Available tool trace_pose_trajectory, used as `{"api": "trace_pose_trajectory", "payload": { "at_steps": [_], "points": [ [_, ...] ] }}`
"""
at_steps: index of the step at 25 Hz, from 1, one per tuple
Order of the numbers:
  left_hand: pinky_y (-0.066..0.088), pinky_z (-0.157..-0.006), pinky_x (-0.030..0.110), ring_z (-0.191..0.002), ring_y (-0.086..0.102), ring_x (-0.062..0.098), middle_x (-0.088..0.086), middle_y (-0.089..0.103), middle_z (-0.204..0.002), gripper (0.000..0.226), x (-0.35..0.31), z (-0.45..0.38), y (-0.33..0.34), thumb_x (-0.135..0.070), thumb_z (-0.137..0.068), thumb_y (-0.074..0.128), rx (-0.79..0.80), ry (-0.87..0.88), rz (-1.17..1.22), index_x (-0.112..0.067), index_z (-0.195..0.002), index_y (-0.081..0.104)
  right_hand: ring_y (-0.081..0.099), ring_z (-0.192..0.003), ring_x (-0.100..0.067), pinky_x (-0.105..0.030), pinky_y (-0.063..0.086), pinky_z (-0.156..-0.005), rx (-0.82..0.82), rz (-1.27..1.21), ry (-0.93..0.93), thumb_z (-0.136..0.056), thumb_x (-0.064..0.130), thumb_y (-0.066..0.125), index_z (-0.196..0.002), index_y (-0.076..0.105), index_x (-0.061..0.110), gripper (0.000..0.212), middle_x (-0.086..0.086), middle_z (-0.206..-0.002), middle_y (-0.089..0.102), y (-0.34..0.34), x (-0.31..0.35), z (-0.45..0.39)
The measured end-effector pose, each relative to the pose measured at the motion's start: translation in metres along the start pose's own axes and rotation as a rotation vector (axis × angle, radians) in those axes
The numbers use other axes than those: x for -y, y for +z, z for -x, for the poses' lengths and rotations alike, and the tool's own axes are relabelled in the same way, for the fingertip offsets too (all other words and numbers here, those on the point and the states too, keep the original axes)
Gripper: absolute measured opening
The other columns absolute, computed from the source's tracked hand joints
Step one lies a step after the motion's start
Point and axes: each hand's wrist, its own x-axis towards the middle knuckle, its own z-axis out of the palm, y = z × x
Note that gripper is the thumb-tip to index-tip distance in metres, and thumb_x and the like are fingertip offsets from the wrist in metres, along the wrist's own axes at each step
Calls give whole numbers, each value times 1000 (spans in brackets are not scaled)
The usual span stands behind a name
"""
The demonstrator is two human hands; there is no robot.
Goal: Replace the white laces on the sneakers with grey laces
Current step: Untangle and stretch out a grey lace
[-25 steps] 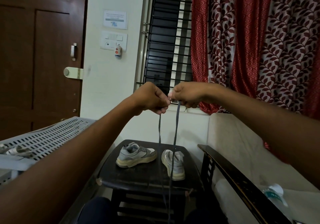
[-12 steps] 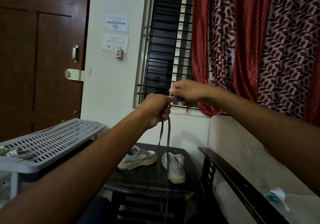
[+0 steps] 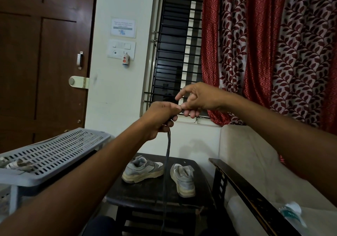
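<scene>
Grey lace (image 3: 168, 155): now gathered as doubled strands in left hand (image 3: 160, 120), fist curled round it, hanging over dark stool (image 3: 156, 199). Right hand (image 3: 193, 101): just released, fingers loosely spread. Sneakers (image 3: 144, 169) below, unlaced; threading judged next.

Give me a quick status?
Left hand grips the dangling grey flat lace. Right hand beside it, fingers loose. Both pale grey sneakers unlaced, untouched.
</scene>
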Motion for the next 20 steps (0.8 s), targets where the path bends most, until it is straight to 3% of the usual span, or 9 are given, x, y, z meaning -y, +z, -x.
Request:
{"api": "trace_pose_trajectory", "payload": {
  "at_steps": [3,7,13,20],
  "points": [
    [30,-40,17,-43,40,5,-1,52,-62,19,2,0,-6,-22,-98,57,65,41,-35,-14,-84,66,64,-54,-11,-23,52,-54,-29,1,-34,-90,15,65,-119,58,11,30,-7,-72,72,0,-1,3],
    [31,-41,18,-47,44,10,0,55,-63,19,1,3,-6,-23,-100,52,130,38,-22,-11,-93,65,62,-51,-8,-24,51,-56,-63,-30,-80,-92,14,61,-112,61,8,20,-2,-65,70,3,-1,2],
    [26,-39,17,-45,35,8,-3,46,-57,21,2,3,-4,-24,-101,50,108,60,-4,-13,-92,66,57,-50,-6,-19,50,-52,-113,7,-101,-94,12,59,-102,67,7,12,-3,-65,66,4,0,-3],
    [28,-40,17,-44,35,7,-7,43,-50,24,7,-1,-9,-21,-99,54,19,124,-19,-12,-80,64,61,-58,-9,-20,53,-56,-17,41,-36,-95,20,57,-98,68,-2,24,-6,-72,67,7,3,-2]
  ]
}}
